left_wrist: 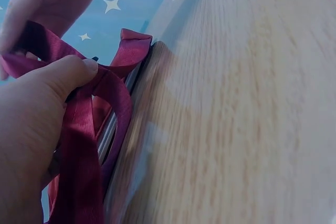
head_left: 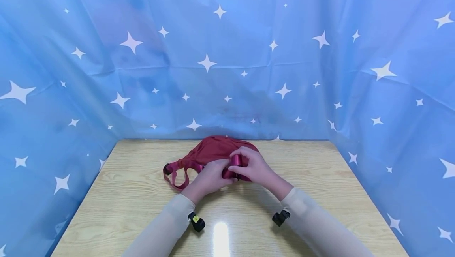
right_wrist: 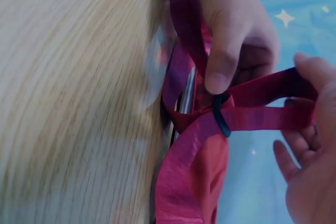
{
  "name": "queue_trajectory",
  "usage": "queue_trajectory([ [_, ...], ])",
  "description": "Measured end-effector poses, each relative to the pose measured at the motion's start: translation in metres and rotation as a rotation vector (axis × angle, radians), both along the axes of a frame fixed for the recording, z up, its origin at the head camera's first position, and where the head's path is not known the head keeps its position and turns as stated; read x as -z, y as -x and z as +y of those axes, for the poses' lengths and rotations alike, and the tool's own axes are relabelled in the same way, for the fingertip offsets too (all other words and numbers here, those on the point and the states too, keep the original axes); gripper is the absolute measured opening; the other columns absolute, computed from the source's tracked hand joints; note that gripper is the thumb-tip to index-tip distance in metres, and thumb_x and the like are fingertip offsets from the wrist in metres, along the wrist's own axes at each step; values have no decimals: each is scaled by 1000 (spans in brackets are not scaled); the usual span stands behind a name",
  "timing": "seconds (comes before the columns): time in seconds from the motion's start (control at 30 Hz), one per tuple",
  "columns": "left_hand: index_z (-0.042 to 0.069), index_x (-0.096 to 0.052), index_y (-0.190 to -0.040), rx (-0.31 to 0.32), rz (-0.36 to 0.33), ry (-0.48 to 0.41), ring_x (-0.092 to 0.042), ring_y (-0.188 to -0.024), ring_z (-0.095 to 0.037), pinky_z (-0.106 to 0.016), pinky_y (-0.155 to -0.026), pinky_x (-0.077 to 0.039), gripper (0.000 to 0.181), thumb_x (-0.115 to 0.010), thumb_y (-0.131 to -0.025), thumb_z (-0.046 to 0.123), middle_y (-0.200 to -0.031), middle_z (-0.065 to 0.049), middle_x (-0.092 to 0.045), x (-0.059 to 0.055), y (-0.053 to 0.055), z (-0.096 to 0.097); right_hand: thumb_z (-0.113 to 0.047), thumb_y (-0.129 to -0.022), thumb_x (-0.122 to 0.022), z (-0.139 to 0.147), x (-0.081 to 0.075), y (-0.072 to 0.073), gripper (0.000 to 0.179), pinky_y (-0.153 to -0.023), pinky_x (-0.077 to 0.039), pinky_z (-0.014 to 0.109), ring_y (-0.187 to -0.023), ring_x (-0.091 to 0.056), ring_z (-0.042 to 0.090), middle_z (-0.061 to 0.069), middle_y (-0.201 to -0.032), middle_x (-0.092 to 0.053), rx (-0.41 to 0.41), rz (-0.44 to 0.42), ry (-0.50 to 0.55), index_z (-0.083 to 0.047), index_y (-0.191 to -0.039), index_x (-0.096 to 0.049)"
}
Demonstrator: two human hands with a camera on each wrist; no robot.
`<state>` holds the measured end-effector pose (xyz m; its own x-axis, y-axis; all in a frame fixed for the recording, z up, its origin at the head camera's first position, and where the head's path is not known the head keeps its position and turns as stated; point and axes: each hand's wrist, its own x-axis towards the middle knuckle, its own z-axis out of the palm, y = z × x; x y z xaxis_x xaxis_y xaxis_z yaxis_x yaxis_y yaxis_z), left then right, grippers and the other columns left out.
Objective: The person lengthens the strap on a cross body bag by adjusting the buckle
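Observation:
A dark red fabric waist bag (head_left: pixel 213 149) lies on the table, its strap (head_left: pixel 180 186) looping out to the left with a black buckle piece (head_left: pixel 167 169) at its end. Thumb and fingers of my left hand (head_left: pixel 212 176) pinch the webbing strap (left_wrist: pixel 81 156) close to a narrow black slider (right_wrist: pixel 220 116). My right hand (head_left: pixel 253 166) grips a folded loop of the same strap (right_wrist: pixel 268 116), which stretches from the slider to its thumb and fingers. Behind the strap, part of a zipper (right_wrist: pixel 187 95) shows along the bag. Some fingertips are hidden behind the webbing.
The light wood-grain table (head_left: pixel 124 209) carries a bright reflection near the front. A blue curtain (head_left: pixel 220 71) with white stars encloses its back and both sides. Black wrist cameras (head_left: pixel 196 222) sit on both sleeves.

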<state>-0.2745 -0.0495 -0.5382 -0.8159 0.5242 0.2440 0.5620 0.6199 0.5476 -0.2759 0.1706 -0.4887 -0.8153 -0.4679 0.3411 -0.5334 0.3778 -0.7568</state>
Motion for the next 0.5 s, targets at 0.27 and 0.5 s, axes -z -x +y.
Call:
queue_trajectory([
  [0.27, 17, -72, -138, -10, -16, 2, -67, -109, -11, -37, -99, -59, 50, -89, -96, 41, -128, 5, -75, 2, 1, -3, -9, -96, -88, 7, -3, -4, 34, -84, -62, 30, -105, -73, 31, 7, -111, -76, 35, -147, 187, -15, -127, -75],
  [0.5, 21, -73, -127, -20, -31, -11, -66, -101, -10, -35, -91, -58, 42, -89, -96, 44, -116, 9, -73, 5, 2, -6, -9, -95, -89, 16, 0, -3, 52, -97, -61, 38, -116, -71, 31, 7, -126, -73, 8, -145, 108, -10, -143, -68],
])
